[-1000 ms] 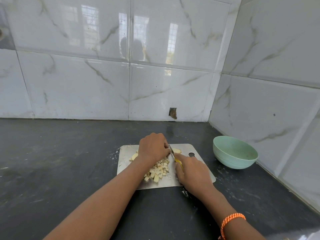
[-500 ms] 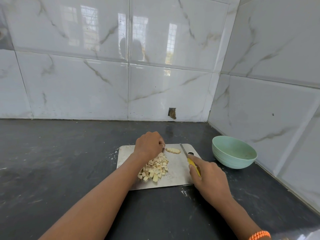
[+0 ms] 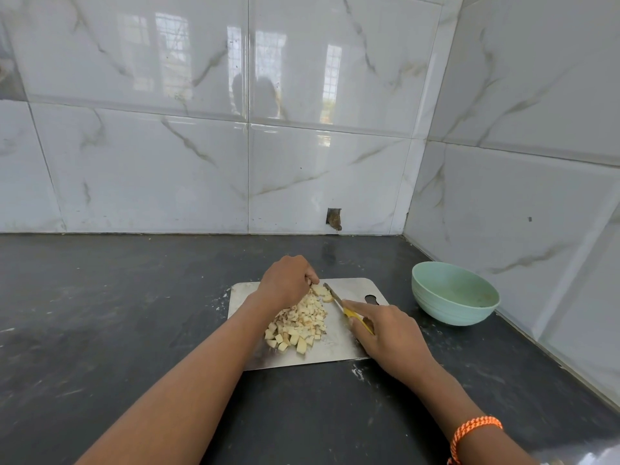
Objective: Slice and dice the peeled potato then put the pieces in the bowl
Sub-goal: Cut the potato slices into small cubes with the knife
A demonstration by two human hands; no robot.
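1. Potato slice (image 3: 322, 292), the last uncut piece, lies at the far end of the dice pile (image 3: 298, 325) on the board (image 3: 349, 344); half a second ago it lay apart, right of the pile.
2. Left hand (image 3: 285, 283) now pins it with curled fingertips.
3. Right hand (image 3: 385, 330) grips the knife (image 3: 345, 308); the blade has come back to the slice.
4. Bowl (image 3: 454, 293) at right holds no pieces yet, so dicing is almost finished.

You will find no text, label, brand, number or sign to read anywhere in this view.
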